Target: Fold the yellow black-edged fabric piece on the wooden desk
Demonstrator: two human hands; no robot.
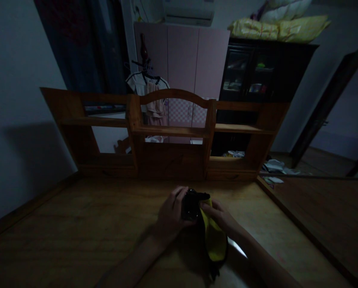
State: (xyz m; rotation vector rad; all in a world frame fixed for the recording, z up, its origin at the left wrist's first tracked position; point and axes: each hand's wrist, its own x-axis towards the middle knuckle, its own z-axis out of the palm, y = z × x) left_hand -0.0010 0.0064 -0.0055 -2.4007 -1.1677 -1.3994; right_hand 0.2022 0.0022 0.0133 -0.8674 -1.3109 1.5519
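Observation:
In the head view, my left hand (172,212) is wrapped round a dark, glossy, rounded object (191,206), its exact kind lost in the dim light. My right hand (218,215) grips a yellow cloth with black edging (215,240). The cloth's upper end meets the right side of the dark object, and its lower end hangs down towards the board. Both hands are close together, just above the wooden surface (107,232). My right fingertips are partly hidden by the cloth.
A wooden headboard shelf (170,130) with open compartments stands along the far edge. A raised wooden rim (301,228) runs down the right side, and a wall (26,120) rises on the left. Beyond are a pink wardrobe (181,60) and a dark cabinet (282,76).

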